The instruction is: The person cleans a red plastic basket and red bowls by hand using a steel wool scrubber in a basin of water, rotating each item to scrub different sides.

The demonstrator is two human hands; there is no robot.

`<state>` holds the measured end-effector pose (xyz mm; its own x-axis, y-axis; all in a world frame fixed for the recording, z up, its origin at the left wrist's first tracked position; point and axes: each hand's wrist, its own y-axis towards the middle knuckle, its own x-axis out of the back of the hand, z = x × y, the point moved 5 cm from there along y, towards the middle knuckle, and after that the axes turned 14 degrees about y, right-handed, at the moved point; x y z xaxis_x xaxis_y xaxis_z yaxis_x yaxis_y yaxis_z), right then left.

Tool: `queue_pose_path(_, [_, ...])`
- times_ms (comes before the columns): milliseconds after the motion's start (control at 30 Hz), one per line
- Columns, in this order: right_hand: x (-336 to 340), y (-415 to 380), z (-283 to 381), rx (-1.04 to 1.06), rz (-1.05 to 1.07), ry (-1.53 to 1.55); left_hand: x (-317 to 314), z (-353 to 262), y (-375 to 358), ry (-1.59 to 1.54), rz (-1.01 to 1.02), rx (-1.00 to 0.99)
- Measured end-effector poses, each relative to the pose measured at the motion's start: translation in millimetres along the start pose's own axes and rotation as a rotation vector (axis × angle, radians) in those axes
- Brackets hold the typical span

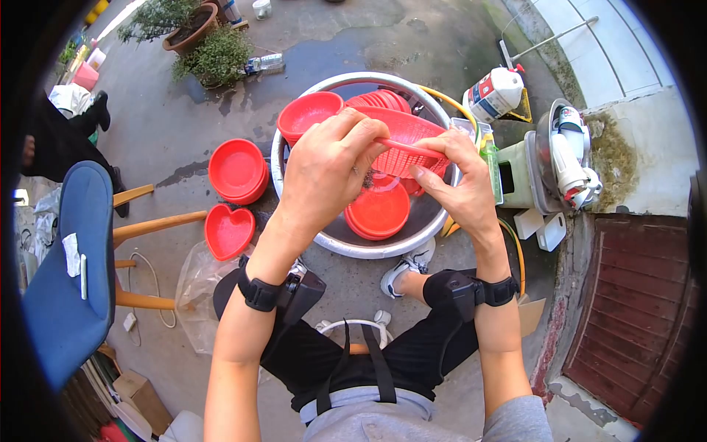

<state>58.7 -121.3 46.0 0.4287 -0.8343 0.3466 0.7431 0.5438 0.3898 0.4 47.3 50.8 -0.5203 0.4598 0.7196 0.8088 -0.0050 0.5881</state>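
Both my hands grip the rim of a red plastic basket [403,131] with a mesh wall, held tilted above a large metal basin [353,252]. My left hand [331,166] is closed on its near left edge, and my right hand [460,180] pinches the right end between thumb and fingers. Inside the basin sit stacked red bowls [378,208] in some water, partly hidden by the basket and my hands. More red bowls [311,114] are at the basin's upper left. The left fingertips are partly out of sight.
Left of the basin stand a stack of red round bowls [237,168] and a red heart-shaped bowl [229,232]. A blue chair [70,258] is further left, near a person's dark-clothed leg [66,140]. A white jug [495,94] and yellow hose [451,99] lie to the right.
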Motion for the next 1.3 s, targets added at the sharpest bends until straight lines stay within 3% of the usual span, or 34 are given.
queue_pose_path(233, [-2,0,-1,-0.001,0.021,-0.026,3,-2,0,0.008,0.022,0.003])
queue_pose_path(433, [-4,-5,-12,-0.133,0.036,0.067,1,-3,0,0.027,0.048,-0.01])
queue_pose_path(533, [-7,-5,-14,-0.298,-0.011,0.188,0,-2,-1,0.038,0.044,-0.018])
queue_pose_path(600, [-1,-1,-8,-0.116,-0.203,0.358,-1,-1,-2,0.049,0.032,-0.023])
queue_pose_path(633, [0,-1,-10,-0.115,-0.203,0.359,-1,0,-3,0.132,-0.003,-0.022])
queue_pose_path(700, [22,-9,-21,-0.178,-0.511,0.441,0,1,-3,0.215,-0.038,-0.022])
queue_pose_path(767, [32,-14,-28,-0.218,-0.552,0.385,4,-1,-3,0.348,-0.149,-0.036])
queue_pose_path(833, [24,-21,-40,-0.694,-0.362,0.574,3,-6,-4,0.368,-0.164,-0.075])
queue_pose_path(867, [13,-23,-44,-0.825,-0.285,0.633,1,-11,-5,0.387,-0.177,-0.111])
queue_pose_path(900, [11,-23,-41,-0.823,-0.29,0.631,-2,-14,-7,0.383,-0.178,-0.114])
queue_pose_path(967, [-9,-21,-29,-0.834,-0.098,1.038,-11,-25,-10,0.312,-0.134,-0.198])
queue_pose_path(1033, [-7,-24,-40,-0.815,-0.19,0.964,-18,-30,-13,0.305,-0.105,-0.21])
queue_pose_path(1133, [16,-20,-57,-0.605,-0.46,0.726,-29,-24,-12,0.136,0.092,-0.027])
queue_pose_path(1300, [28,-28,-76,-0.473,-0.509,0.463,-19,12,-7,-0.002,-0.076,0.241])
